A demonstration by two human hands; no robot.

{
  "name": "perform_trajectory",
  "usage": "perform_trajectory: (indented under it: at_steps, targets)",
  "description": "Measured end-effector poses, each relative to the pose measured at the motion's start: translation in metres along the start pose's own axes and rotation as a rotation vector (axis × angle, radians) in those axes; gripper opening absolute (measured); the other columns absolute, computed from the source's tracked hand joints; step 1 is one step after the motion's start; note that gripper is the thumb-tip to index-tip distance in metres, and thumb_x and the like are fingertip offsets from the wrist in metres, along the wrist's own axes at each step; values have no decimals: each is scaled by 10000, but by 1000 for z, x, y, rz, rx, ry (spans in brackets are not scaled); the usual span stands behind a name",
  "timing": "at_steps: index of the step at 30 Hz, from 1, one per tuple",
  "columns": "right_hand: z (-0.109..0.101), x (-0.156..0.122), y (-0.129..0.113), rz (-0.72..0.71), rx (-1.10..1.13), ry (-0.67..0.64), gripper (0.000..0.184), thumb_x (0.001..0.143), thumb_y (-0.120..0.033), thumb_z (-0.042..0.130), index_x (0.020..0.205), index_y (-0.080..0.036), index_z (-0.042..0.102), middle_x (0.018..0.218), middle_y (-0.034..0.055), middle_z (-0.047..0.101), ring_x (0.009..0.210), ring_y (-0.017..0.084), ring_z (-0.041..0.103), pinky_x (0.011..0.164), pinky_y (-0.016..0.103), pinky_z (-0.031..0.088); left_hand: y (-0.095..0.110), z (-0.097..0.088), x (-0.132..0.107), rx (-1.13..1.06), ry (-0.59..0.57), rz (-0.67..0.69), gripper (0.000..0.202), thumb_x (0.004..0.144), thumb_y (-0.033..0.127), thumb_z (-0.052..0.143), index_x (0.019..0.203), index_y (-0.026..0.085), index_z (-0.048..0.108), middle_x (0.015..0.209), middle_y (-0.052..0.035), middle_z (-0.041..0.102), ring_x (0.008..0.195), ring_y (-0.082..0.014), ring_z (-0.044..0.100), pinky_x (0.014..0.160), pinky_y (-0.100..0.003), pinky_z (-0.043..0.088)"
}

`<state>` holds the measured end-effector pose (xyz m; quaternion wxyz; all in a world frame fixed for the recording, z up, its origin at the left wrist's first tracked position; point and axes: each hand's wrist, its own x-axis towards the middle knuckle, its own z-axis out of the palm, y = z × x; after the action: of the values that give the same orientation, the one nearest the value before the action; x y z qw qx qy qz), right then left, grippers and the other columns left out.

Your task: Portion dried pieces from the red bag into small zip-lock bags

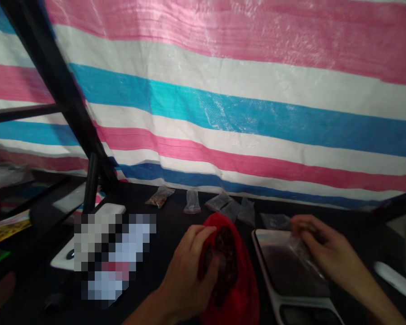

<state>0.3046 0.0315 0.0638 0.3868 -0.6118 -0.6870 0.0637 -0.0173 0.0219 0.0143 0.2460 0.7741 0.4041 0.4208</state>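
Note:
My left hand (189,271) is curled around the open mouth of a red bag (235,289) that holds dark reddish-brown pieces (225,257). My right hand (325,253) pinches a small clear plastic bag (304,257) just above the metal plate of a kitchen scale (284,266). The scale sits right of the red bag, on a black table (169,234).
Several small clear packets (219,203) lie in a row along the table's far edge, one with brownish contents (159,197). A striped pink, blue and white tarp (243,99) hangs behind. A black metal frame (57,85) rises at left. A white oblong object (394,279) lies at right.

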Motion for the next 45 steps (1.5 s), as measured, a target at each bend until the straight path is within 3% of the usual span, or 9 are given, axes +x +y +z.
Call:
perform_trajectory:
  at_steps: [4, 8, 13, 20, 26, 29, 34, 40, 45]
  targets:
    - [10, -2, 6, 42, 89, -164, 296, 922, -411, 547, 1071, -226, 724, 968, 65, 798, 914, 246, 770, 816, 365, 620, 0, 5, 0, 84, 68, 3, 350, 950, 227, 562, 1298, 264, 559, 1230, -99, 612, 1107, -251, 639, 932, -386, 561]
    - [0, -7, 8, 113, 56, 175, 320, 953, -446, 534, 1155, -254, 692, 1174, 101, 750, 1139, 302, 694, 1033, 480, 514, -3, 3, 4, 112, 221, -26, 222, 967, 164, 496, 1132, 257, 612, 1109, -67, 610, 1017, -213, 643, 854, -334, 559]
    - [-20, -10, 16, 258, 110, 485, 263, 989, -482, 477, 1045, -309, 667, 1076, 94, 726, 1044, 318, 682, 998, 505, 497, -4, -2, 11, 103, 346, -40, 172, 983, 169, 471, 978, 241, 628, 971, -41, 621, 906, -195, 645, 779, -302, 547]
    - [-16, -13, 20, 9, 25, 200, 243, 946, -454, 551, 961, -274, 714, 955, 56, 744, 935, 275, 710, 857, 421, 568, -5, -2, 15, 99, 373, -22, 180, 964, 146, 485, 912, 234, 632, 906, -30, 627, 843, -189, 648, 727, -285, 542]
    - [-19, -16, 27, -88, -57, -74, 260, 914, -434, 638, 1103, -278, 725, 1065, 70, 733, 999, 280, 698, 875, 452, 574, -5, -8, 10, 260, 336, 189, 207, 903, 37, 534, 916, 223, 624, 883, -30, 599, 825, -184, 627, 707, -276, 515]
    - [-20, -16, 27, -92, -60, -50, 265, 916, -460, 633, 1087, -282, 728, 1043, 67, 733, 978, 287, 697, 851, 458, 574, 16, -4, 24, 368, 178, 278, 227, 895, 24, 538, 1004, 204, 624, 938, -61, 629, 852, -212, 628, 731, -320, 517]
    - [-15, -13, 21, -108, -39, 97, 215, 947, -432, 584, 991, -277, 727, 955, 46, 731, 919, 266, 691, 819, 419, 559, 58, 30, 77, 450, -450, 335, 220, 991, 161, 523, 1160, 208, 655, 1067, -74, 689, 958, -257, 671, 863, -396, 562]
    - [-11, -13, 18, -125, -30, 93, 220, 981, -390, 546, 955, -263, 724, 924, 48, 731, 909, 250, 681, 824, 401, 539, 46, 76, 106, 443, -543, 321, 225, 1021, 184, 475, 1179, 148, 630, 1117, -109, 657, 1014, -260, 680, 859, -360, 577]
    - [-13, -12, 18, -158, -11, 164, 227, 994, -378, 529, 936, -254, 710, 903, 46, 726, 885, 242, 671, 795, 380, 527, 32, 84, 108, 475, -602, 317, 219, 1044, 237, 455, 1094, 162, 654, 1093, -85, 645, 935, -216, 690, 802, -308, 577]
